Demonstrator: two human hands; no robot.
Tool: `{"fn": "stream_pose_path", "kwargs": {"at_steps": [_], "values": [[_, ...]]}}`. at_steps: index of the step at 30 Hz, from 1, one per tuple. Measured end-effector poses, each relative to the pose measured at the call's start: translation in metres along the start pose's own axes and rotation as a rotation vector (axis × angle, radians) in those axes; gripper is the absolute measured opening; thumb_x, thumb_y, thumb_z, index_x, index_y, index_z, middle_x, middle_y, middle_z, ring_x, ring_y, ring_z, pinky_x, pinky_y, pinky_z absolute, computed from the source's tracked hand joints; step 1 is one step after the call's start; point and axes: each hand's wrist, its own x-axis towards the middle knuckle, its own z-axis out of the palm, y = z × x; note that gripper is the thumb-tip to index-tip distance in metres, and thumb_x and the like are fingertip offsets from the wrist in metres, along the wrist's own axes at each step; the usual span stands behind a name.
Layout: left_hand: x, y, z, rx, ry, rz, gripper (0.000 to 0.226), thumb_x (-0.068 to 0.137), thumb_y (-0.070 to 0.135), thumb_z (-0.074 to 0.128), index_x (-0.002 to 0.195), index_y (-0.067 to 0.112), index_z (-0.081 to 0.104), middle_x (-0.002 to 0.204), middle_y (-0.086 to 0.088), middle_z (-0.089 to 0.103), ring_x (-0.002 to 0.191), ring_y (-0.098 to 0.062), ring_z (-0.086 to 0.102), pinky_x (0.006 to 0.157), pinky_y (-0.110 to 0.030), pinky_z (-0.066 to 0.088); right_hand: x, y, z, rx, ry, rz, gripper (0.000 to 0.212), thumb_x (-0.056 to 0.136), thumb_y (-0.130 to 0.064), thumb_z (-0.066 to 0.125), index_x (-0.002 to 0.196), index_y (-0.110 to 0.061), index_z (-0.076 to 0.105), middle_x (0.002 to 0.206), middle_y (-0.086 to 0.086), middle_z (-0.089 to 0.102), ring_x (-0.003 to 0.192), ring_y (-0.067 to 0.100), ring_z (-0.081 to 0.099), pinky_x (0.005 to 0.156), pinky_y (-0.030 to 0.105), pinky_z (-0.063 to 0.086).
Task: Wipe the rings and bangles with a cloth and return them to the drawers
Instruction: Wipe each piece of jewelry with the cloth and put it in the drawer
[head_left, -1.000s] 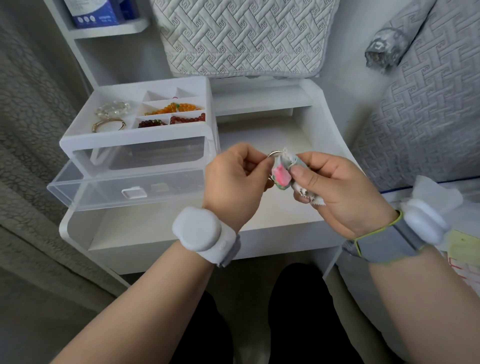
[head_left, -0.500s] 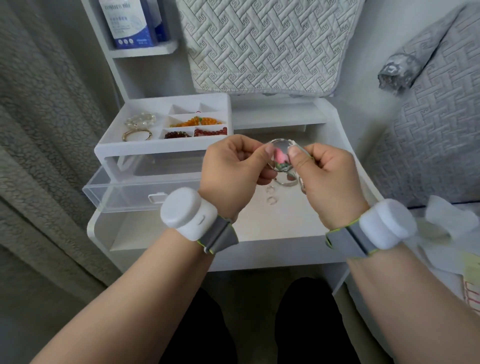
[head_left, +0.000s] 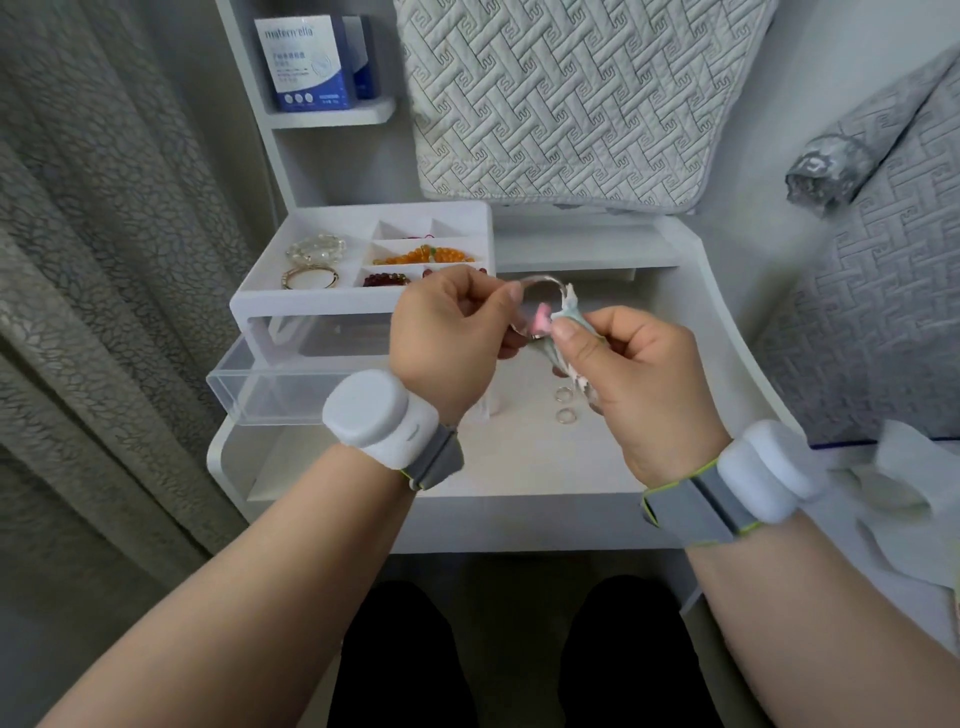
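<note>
My left hand (head_left: 447, 338) pinches a thin silver bangle (head_left: 545, 283) above the white table. My right hand (head_left: 628, 374) pinches a small pale cloth with a pink patch (head_left: 558, 322) against the bangle's right side. Two small silver rings (head_left: 563, 405) lie on the table below my hands. The white jewellery organiser (head_left: 311, 306) stands at the left, its top tray holding bead bracelets and a gold bangle (head_left: 310, 278). A clear drawer (head_left: 291, 384) of the organiser is pulled out.
The white table's raised rim (head_left: 748, 358) curves round on the right. A blue and white box (head_left: 306, 62) stands on a shelf at the back. Quilted grey bedding (head_left: 872, 312) lies right, a grey curtain (head_left: 104, 260) hangs left, and white tissue (head_left: 904, 488) lies at the right edge.
Both hands have turned the bangle, and the cloth has slid along its rim. The camera view has tilted up, showing more of the shelf. The two rings came into sight below my hands.
</note>
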Motion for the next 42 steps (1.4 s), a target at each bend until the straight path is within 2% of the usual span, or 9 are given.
{"fn": "stream_pose_path", "kwargs": {"at_steps": [3,7,11,14,20,25,30,34,42], "values": [[0.019,0.0,-0.019,0.148,0.067,0.067,0.017,0.086,0.012,0.063,0.07,0.015,0.063,0.061,0.001,0.066,0.049,-0.009,0.06,0.057,-0.031,0.055,0.0,0.008,0.0,-0.076,0.009,-0.02,0.018,0.087,-0.021,0.064,0.074,-0.012,0.071,0.045,-0.007,0.044,0.043,0.005,0.03,0.045,0.019,0.028],[0.041,0.002,-0.042,0.672,0.031,0.21,0.011,0.084,0.028,0.064,0.076,0.02,0.067,0.067,0.01,0.062,0.064,-0.01,0.056,0.062,-0.024,0.041,0.006,0.019,0.001,-0.114,-0.013,0.014,0.017,0.09,-0.019,0.061,0.08,-0.01,0.071,0.045,-0.011,0.043,0.042,0.004,0.031,0.045,0.019,0.028],[0.059,-0.001,-0.048,1.007,-0.108,0.233,0.015,0.086,0.028,0.061,0.087,0.016,0.069,0.086,-0.003,0.068,0.083,-0.024,0.059,0.07,-0.031,0.047,0.012,0.026,0.007,-0.132,-0.057,0.028,0.019,0.083,-0.033,0.064,0.077,-0.017,0.071,0.059,0.02,0.058,0.054,0.016,0.044,0.051,0.04,0.039],[0.067,0.002,-0.049,1.105,-0.197,0.279,0.016,0.087,0.026,0.059,0.087,0.013,0.068,0.089,-0.004,0.067,0.088,-0.027,0.057,0.073,-0.034,0.048,0.013,0.03,0.011,-0.164,-0.094,0.036,0.023,0.076,-0.043,0.061,0.08,-0.024,0.073,0.078,0.026,0.067,0.064,0.022,0.051,0.058,0.05,0.048],[0.064,0.005,-0.056,1.181,-0.255,0.34,0.014,0.087,0.028,0.059,0.086,0.016,0.067,0.086,-0.005,0.067,0.086,-0.028,0.058,0.073,-0.039,0.05,0.012,0.035,0.01,-0.186,-0.108,0.01,0.018,0.077,-0.043,0.059,0.079,-0.03,0.072,0.074,0.029,0.064,0.059,0.037,0.051,0.058,0.053,0.049],[0.056,-0.003,-0.061,1.236,-0.253,0.336,0.014,0.086,0.032,0.06,0.082,0.019,0.062,0.082,-0.002,0.064,0.082,-0.028,0.057,0.062,-0.032,0.042,0.013,0.036,0.013,-0.157,-0.148,0.012,0.017,0.086,-0.026,0.063,0.073,-0.029,0.073,0.068,0.026,0.062,0.054,0.019,0.042,0.051,0.039,0.036],[0.058,-0.004,-0.058,1.379,-0.379,0.264,0.017,0.088,0.034,0.057,0.077,0.022,0.056,0.077,0.003,0.052,0.079,-0.022,0.051,0.054,-0.026,0.03,0.01,0.033,0.014,-0.183,-0.171,-0.001,0.018,0.087,-0.018,0.063,0.071,-0.023,0.069,0.05,-0.005,0.05,0.048,0.008,0.038,0.049,0.023,0.032],[0.063,-0.012,-0.056,1.381,-0.484,0.21,0.017,0.085,0.031,0.061,0.072,0.022,0.057,0.083,0.001,0.061,0.081,-0.023,0.056,0.063,-0.031,0.043,0.007,0.032,0.014,-0.212,-0.195,0.001,0.016,0.088,-0.015,0.061,0.075,-0.02,0.068,0.047,-0.017,0.054,0.046,0.002,0.044,0.048,0.011,0.033],[0.067,-0.005,-0.047,1.338,-0.671,0.037,0.013,0.086,0.023,0.061,0.076,0.016,0.064,0.075,0.003,0.066,0.066,-0.013,0.06,0.071,-0.027,0.052,0.005,0.039,0.012,-0.242,-0.19,-0.009,0.013,0.087,-0.016,0.063,0.079,-0.011,0.071,0.05,-0.015,0.055,0.047,0.003,0.046,0.049,0.013,0.035]]}}
